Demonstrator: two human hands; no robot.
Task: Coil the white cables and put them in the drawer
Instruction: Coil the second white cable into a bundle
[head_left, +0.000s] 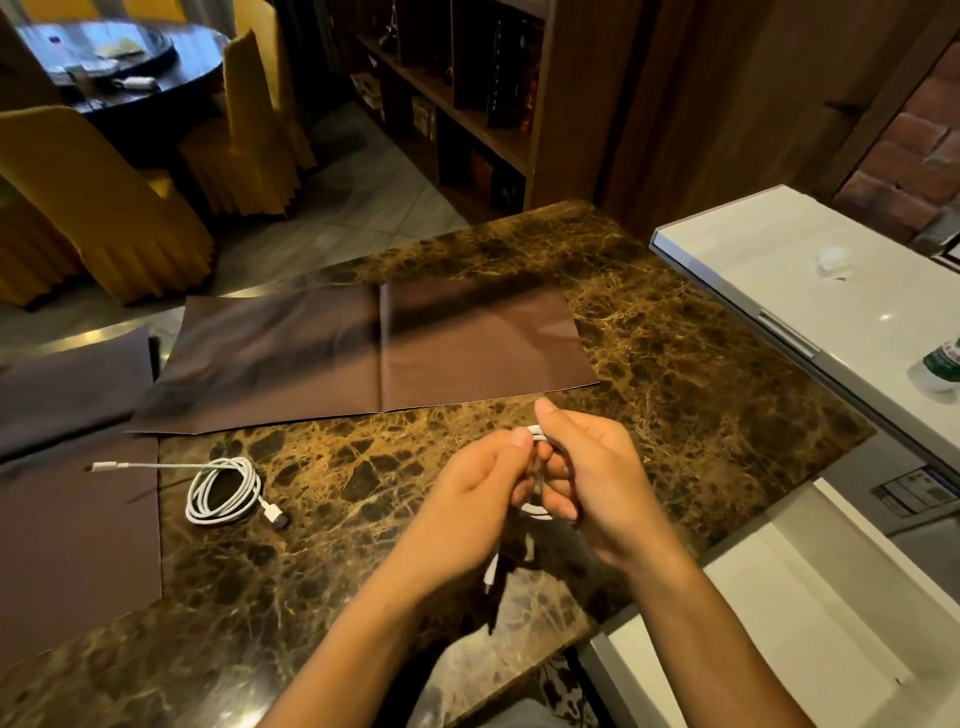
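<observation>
At lower centre, the left hand (480, 480) and right hand (587, 478) are pinching a small cable (537, 512) coil between closed fingers, its tail dangling. Another coil (223, 491) is lying at left. Next, probably: tucking the tail, then reaching the open drawer (831, 597) at lower right.

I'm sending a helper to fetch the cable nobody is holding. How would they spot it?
Find the brown marble counter. On its left side, beside the dark brown mat, lies a loosely coiled white cable, one end trailing onto the mat. Unlike the other cable, which both hands grip, it lies untouched.
</observation>
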